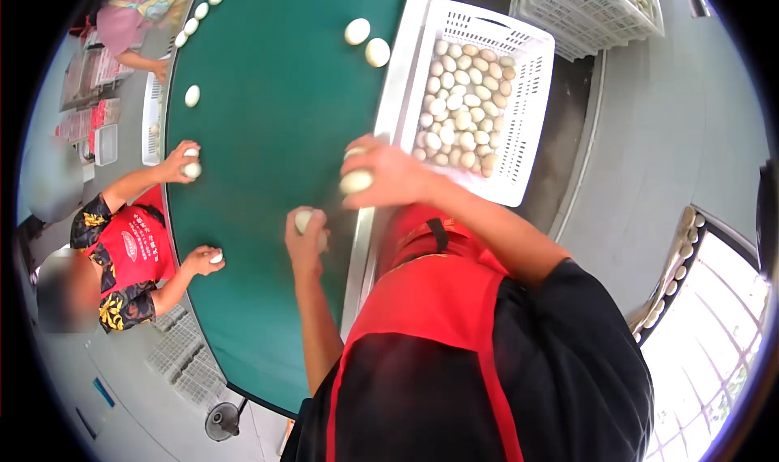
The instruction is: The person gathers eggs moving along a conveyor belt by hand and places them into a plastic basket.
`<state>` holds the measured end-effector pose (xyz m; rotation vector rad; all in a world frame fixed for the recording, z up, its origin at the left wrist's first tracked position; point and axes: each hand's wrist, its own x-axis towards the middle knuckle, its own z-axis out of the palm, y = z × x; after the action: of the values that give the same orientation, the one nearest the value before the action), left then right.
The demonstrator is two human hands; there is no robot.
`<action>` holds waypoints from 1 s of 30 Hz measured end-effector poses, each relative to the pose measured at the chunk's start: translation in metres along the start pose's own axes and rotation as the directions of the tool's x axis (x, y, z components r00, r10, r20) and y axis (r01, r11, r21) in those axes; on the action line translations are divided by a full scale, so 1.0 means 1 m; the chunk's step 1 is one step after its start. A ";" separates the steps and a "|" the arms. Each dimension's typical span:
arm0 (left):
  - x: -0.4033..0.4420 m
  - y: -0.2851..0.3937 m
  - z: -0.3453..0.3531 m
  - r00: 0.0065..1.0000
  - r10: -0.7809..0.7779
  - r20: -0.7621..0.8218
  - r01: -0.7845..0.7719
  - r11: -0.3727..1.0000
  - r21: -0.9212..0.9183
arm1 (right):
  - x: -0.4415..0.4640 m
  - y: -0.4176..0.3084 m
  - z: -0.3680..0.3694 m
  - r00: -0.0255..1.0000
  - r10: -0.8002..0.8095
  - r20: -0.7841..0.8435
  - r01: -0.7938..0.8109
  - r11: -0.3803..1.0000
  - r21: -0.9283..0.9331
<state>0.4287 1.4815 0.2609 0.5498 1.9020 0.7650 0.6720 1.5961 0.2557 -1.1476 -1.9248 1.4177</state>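
My left hand [305, 247] is closed around eggs above the green belt [260, 137]. One pale egg [303, 220] shows at its fingertips, and part of a second one peeks out at the side. Near the belt's metal edge, my right hand [388, 174] grips a cream egg [355, 182], with another egg partly covered by the fingers; this hand is slightly blurred. Just beyond it stands a white plastic crate [537, 105] with many eggs [462, 121] inside. Two white eggs [357, 31] lie farther up the belt.
Across the belt, a co-worker in a red apron [134, 247] holds eggs in both hands. Another person in pink [138, 23] stands farther up, near several eggs [191, 27] along the belt's far side. Stacked white crates [568, 11] stand behind the egg crate.
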 end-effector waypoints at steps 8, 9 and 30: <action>-0.034 0.040 0.181 0.747 0.102 0.657 -0.136 0.991 0.000 | -0.118 0.175 -0.125 0.735 0.670 -0.106 -0.665 0.743 0.077; -0.035 0.033 0.212 0.742 0.035 0.670 -0.122 0.989 0.083 | -0.134 0.178 -0.123 0.764 0.636 -0.106 -0.635 0.771 0.048; -0.031 -0.134 0.457 0.802 -0.237 0.549 -0.497 0.246 0.832 | -0.280 0.328 -0.072 0.650 0.759 -0.036 -0.677 0.557 -0.481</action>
<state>0.8490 1.4917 0.0353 1.5638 1.4846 -0.6763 0.9874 1.4338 0.0006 -2.3401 -2.0634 1.4992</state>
